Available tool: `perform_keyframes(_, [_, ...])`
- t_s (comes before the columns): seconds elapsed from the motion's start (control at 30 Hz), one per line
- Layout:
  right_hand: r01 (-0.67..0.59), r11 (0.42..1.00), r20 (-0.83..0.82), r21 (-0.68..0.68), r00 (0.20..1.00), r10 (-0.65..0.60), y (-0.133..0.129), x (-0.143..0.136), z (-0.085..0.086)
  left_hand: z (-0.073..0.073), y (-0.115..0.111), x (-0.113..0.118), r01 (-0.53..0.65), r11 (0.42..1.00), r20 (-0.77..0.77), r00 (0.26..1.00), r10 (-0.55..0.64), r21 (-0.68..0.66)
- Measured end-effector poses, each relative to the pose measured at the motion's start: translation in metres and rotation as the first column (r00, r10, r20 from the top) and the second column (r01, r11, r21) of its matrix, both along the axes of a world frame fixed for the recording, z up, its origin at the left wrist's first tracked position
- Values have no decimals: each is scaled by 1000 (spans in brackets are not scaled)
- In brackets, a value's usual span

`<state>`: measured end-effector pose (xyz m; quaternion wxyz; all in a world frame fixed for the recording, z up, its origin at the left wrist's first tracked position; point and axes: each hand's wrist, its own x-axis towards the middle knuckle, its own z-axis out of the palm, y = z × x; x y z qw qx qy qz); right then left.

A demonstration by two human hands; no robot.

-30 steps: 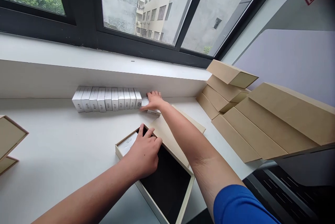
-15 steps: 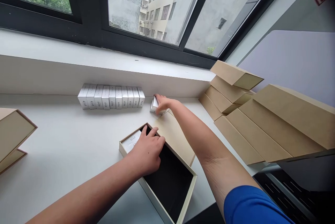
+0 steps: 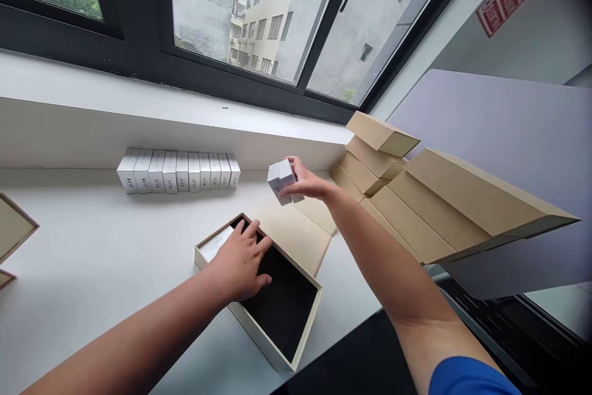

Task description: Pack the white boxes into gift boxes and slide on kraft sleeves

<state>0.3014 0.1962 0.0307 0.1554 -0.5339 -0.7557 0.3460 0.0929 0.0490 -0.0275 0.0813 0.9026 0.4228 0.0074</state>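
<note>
My right hand (image 3: 303, 179) grips small white boxes (image 3: 280, 177) side by side, held above the table behind the gift box; its fingers partly hide them. An open gift box (image 3: 259, 336) with a black inside lies at a slant on the table, its beige lid (image 3: 296, 232) folded out to the far right. In the gift box's left corner sits a white item (image 3: 216, 243) with small print, partly covered by my left hand. My left hand (image 3: 245, 259) reaches over the black inside with fingers spread, the fingertips near the box's far edge.
Several white boxes (image 3: 182, 172) stand in a row against the wall under the windowsill (image 3: 222, 108). Stacks of beige boxes (image 3: 430, 210) rise on the right, beside a pale partition (image 3: 504, 130). More beige boxes (image 3: 13, 228) are at the left edge of the white table (image 3: 92, 272).
My right hand has lifted the small white boxes off the table and brought them nearer. My left hand's fingers have spread over the gift box. The view has turned slightly right.
</note>
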Motion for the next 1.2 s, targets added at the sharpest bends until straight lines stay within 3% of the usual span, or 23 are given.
perform_keyframes(0.1, [-35,999,-240,-38,971,25,-56,26,15,9,-8,-2,-74,997,-99,993,72,-18])
perform_keyframes(0.2, [-78,988,-422,-136,906,14,-114,46,15,23,-22,-2,-135,988,-193,974,120,-69])
perform_keyframes(0.3, [-147,956,-508,-253,861,-2,-159,50,7,34,-35,0,-136,981,-218,970,105,-136])
perform_keyframes(0.4, [-192,914,-468,-357,884,3,-186,40,0,38,-40,-1,-99,977,-143,987,73,-188])
perform_keyframes(0.53, [-88,883,-135,-460,990,28,-197,17,-2,41,-33,-11,-20,967,-42,999,10,-255])
perform_keyframes(0.63, [63,916,178,-397,984,9,-199,1,-1,45,-24,-21,-3,958,-16,1000,-2,-288])
perform_keyframes(0.8, [117,948,303,-295,953,-23,-201,-9,-1,49,-16,-29,-42,947,-29,999,35,-317])
perform_keyframes(0.9, [165,929,215,-331,972,-96,-202,-7,-6,49,-16,-30,-45,943,-35,999,35,-331])
perform_keyframes(0.97, [163,861,-29,-482,979,-202,-204,-4,-11,49,-16,-30,-41,938,-38,999,30,-345])
perform_keyframes(1.03, [81,754,-291,-652,892,-347,-208,-1,-14,48,-16,-30,-36,935,-49,999,20,-353])
perform_keyframes(1.1, [17,702,-425,-712,785,-450,-212,2,-15,48,-16,-30,-34,935,-59,998,14,-353])
perform_keyframes(1.13, [22,717,-449,-697,766,-460,-213,3,-15,47,-15,-30,-34,935,-61,998,13,-352])
perform_keyframes(1.2, [100,806,-428,-584,806,-410,-216,4,-14,47,-15,-30,-35,939,-67,998,12,-342])
